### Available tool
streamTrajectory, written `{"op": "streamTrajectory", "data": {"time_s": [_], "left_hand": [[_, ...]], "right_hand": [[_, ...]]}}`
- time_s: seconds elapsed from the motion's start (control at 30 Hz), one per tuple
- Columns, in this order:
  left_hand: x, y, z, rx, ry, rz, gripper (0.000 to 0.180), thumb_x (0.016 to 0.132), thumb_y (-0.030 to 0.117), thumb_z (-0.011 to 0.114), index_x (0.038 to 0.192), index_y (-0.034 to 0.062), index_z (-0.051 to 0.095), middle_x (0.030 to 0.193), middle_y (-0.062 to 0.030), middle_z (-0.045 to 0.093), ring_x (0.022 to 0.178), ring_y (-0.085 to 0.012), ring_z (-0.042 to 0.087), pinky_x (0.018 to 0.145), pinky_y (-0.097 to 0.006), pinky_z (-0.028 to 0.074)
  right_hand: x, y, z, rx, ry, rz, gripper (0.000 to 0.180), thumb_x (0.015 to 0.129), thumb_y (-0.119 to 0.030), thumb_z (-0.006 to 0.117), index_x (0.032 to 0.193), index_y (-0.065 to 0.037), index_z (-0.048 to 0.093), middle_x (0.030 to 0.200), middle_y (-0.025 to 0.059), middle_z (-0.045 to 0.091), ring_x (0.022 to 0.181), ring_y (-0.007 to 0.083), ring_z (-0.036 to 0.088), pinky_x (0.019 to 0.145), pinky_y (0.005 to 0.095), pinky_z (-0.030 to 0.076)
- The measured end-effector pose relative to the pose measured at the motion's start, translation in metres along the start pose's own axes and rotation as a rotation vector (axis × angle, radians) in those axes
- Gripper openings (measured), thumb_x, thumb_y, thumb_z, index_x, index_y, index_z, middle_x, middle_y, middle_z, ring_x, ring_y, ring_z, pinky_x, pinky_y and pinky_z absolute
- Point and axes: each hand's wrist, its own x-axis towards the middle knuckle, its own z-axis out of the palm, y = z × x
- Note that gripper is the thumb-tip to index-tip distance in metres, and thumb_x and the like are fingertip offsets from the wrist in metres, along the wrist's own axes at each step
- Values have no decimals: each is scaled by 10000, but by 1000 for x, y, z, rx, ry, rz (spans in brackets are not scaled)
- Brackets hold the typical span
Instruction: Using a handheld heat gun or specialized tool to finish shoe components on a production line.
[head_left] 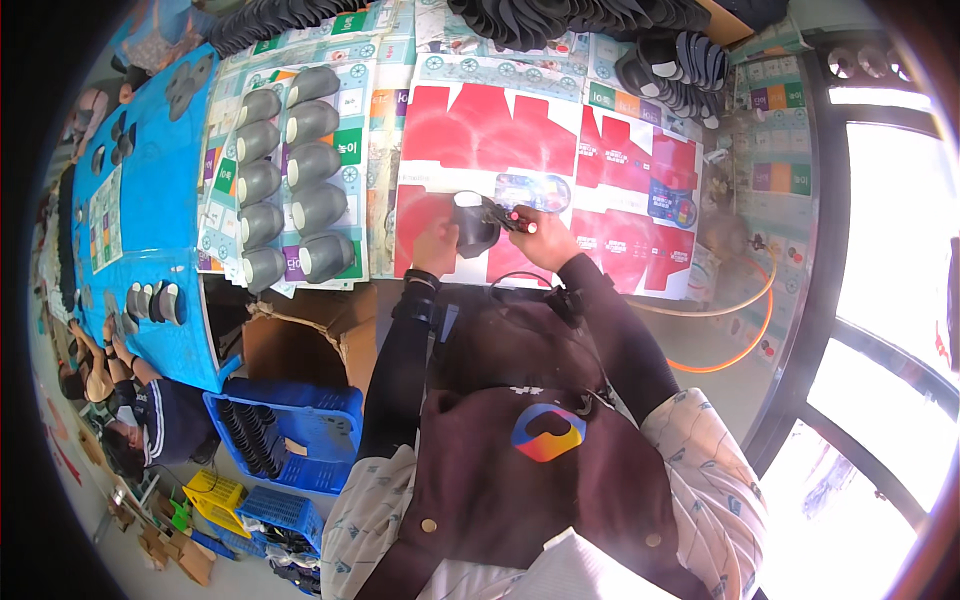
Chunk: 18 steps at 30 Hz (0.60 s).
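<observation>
My left hand (pixel 435 247) grips the left side of a dark grey, shoe-like moulded piece (pixel 479 228) with a pale patch at its top. It is held over a red and white printed sheet on the table. My right hand (pixel 543 240) is closed around a small dark tool with red parts (pixel 512 218), whose tip meets the right side of the piece. What kind of tool it is I cannot make out. To the left, two columns of similar grey pieces (pixel 319 208) lie on colourful printed sheets (pixel 350 110).
Stacks of dark curved pieces (pixel 675 65) line the table's back. An orange hose (pixel 735 365) loops at the right, by a glass door frame (pixel 800 340). On the left are a blue table (pixel 150 200), a blue crate (pixel 330 400) with dark pieces, a yellow crate (pixel 215 500) and co-workers (pixel 175 415).
</observation>
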Motion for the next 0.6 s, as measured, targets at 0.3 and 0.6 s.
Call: {"op": "streamTrajectory", "data": {"time_s": [0.3,0.6], "left_hand": [[-3,19,-6,-120,-89,-126,444,943,391,641,1221,45,648,1026,-174,738,887,-318,731,822,-410,558],[0,9,-2,-181,-79,-137,404,957,299,660,1234,6,630,995,-143,736,784,-220,732,688,-344,581]], "right_hand": [[-20,3,-8,-47,25,27,225,828,-209,619,960,-40,688,885,275,674,898,483,653,766,520,528],[-25,12,-11,-32,49,59,197,819,-190,610,922,-30,662,840,278,658,857,480,647,738,535,518]]}}
